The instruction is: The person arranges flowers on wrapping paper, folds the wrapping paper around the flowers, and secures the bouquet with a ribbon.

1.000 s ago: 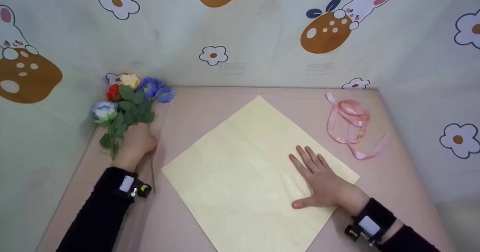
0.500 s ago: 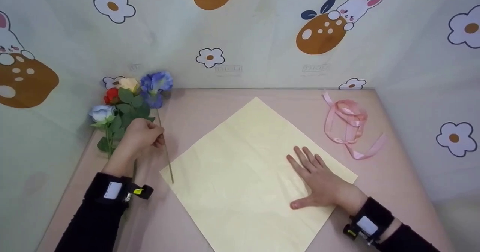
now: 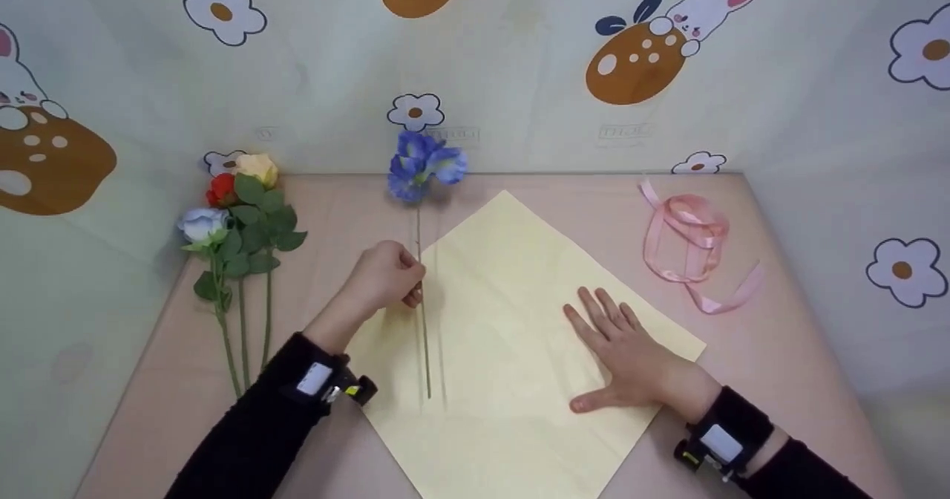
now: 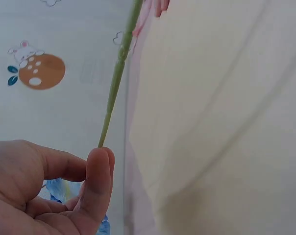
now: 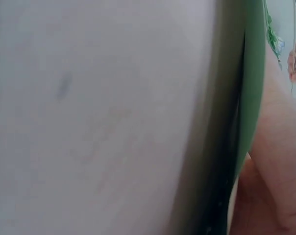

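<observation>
In the head view my left hand (image 3: 382, 276) pinches the thin green stem of a blue artificial flower (image 3: 423, 166) between thumb and fingers. The flower stands over the left part of a cream sheet of wrapping paper (image 3: 505, 380), its bloom beyond the paper's edge and its stem casting a shadow. From the left wrist view, the stem (image 4: 117, 73) runs up out of the pinch of thumb and forefinger. My right hand (image 3: 631, 361) rests with spread, straight fingers on the paper's right side. In the right wrist view part of that hand shows at the edge.
Three more artificial flowers lie at the left: a pale blue rose (image 3: 204, 224), a red flower (image 3: 221, 189) and a cream rose (image 3: 257, 168). A loosely coiled pink ribbon (image 3: 690, 239) lies at the right on the pink table (image 3: 334, 217). Patterned cloth (image 3: 512, 68) stands behind.
My left hand has picked the blue flower from beside the others and carried it right, over the paper. My right hand has stayed in place on the paper.
</observation>
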The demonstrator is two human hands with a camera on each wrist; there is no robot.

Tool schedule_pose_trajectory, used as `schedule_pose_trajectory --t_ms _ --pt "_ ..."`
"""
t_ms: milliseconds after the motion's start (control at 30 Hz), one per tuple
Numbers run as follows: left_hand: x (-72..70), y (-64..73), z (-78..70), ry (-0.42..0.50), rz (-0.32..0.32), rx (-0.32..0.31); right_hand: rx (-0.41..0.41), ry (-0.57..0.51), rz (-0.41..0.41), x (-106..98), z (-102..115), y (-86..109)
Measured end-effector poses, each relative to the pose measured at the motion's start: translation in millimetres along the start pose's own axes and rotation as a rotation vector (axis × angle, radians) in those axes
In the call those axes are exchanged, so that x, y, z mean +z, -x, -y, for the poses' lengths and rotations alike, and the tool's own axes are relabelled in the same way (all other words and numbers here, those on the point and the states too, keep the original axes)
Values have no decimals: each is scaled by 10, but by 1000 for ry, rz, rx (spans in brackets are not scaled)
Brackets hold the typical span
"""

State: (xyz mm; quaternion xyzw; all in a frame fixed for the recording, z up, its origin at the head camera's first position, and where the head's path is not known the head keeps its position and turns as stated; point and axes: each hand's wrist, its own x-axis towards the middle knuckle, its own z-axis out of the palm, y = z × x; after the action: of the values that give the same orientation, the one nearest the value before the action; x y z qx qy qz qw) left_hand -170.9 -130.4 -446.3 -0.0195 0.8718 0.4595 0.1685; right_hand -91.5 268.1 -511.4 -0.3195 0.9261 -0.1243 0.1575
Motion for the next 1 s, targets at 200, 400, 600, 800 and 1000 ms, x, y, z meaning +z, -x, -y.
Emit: schedule_pose_trajectory --t_ms 200,400,600,800,1000 --pt "352 -146 -156 -51 16 78 -5 -5 1 7 0 1" --pt "582 -292 -262 -96 34 118 -5 -13 -8 7 -12 -13" --pt "807 -410 -330 -103 24 140 -22 -17 -28 1 7 -4" --pt "982 -496 -403 -95 16 180 -45 3 -53 11 15 5" --pt "1054 -575 -391 -74 8 139 -55 51 -49 35 31 35"
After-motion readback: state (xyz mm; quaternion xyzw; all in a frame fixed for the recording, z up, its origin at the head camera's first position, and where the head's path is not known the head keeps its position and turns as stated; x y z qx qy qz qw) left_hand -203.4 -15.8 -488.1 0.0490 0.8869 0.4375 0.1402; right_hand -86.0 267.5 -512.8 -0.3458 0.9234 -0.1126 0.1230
